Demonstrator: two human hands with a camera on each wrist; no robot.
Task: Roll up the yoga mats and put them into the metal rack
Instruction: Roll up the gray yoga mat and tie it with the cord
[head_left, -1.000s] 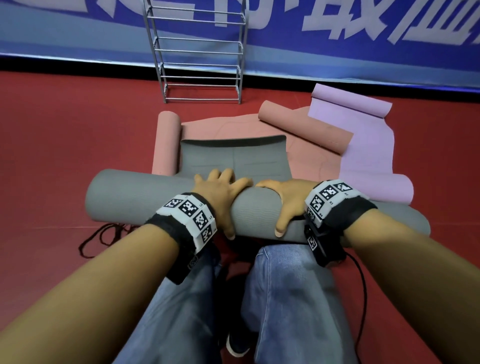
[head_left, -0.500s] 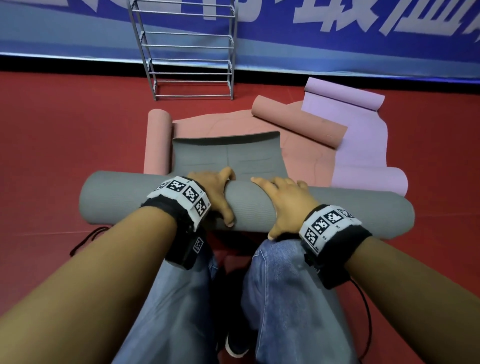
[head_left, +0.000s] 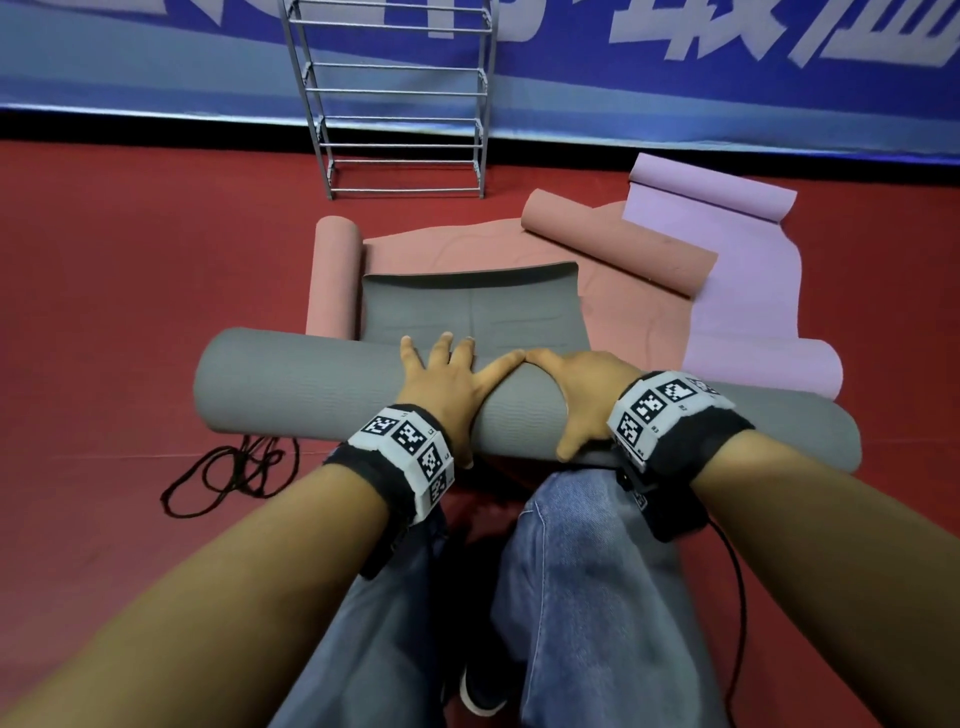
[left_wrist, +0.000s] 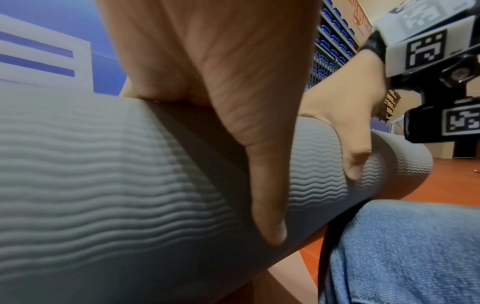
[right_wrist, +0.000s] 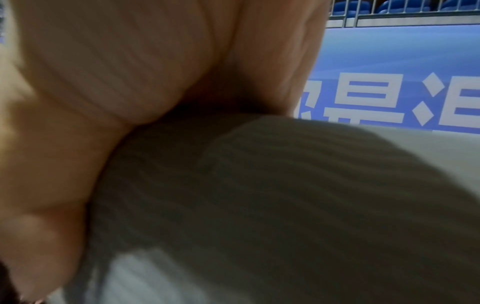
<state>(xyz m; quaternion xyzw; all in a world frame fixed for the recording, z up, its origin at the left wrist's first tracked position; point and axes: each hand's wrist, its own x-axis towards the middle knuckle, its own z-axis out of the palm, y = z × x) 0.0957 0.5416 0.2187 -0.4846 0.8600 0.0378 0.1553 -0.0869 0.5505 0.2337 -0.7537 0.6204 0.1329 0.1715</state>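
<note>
1. Grey yoga mat (head_left: 322, 384): lies on the red floor (head_left: 104, 312) just in front of the person's knees, mostly rolled. Long axis runs left–right across the view, ends pointing to either side.
2. Left hand (head_left: 441, 384) and right hand (head_left: 582, 395): pressed flat on top of the roll near its middle, fingers spread over the far side, thumbs down the near side. Neither is closed round it; index tips nearly touch. The left wrist view confirms palm and thumb lying on the ribbed surface.
3. Unrolled tail (head_left: 467, 312): a short flat stretch is left beyond the roll, pointing away toward the rack; est. rolling nearly done for this mat.
4. Pink mat (head_left: 623, 322) and purple mat (head_left: 748, 291): spread underneath and to the right, only their ends curled; both are yet to be rolled.
5. Metal rack (head_left: 400, 104): stands at the far wall, well apart, shelves seen bare. No mat stowed yet.
</note>
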